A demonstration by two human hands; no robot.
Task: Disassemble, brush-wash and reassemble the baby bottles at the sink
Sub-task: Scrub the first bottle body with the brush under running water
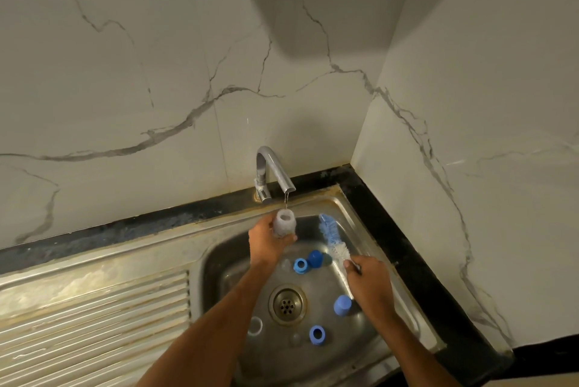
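Bottle (pixel 284 223) under tap (pixel 272 172), blue caps (pixel 342 305) around drain (pixel 287 303)

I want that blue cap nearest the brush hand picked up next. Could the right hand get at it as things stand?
Probably not at once: the right hand grips the bottle brush, so its grip is taken. The blue cap lies uncovered on the sink floor just below that wrist, so the way looks free once the brush is put down.

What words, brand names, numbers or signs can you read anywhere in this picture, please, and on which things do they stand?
None: no readable text in the head view.
Bottle in the left hand, under the tap: soapy, any markings unreadable.
Brush in the right hand: no label visible.
Blue caps and rings in the sink: plain.
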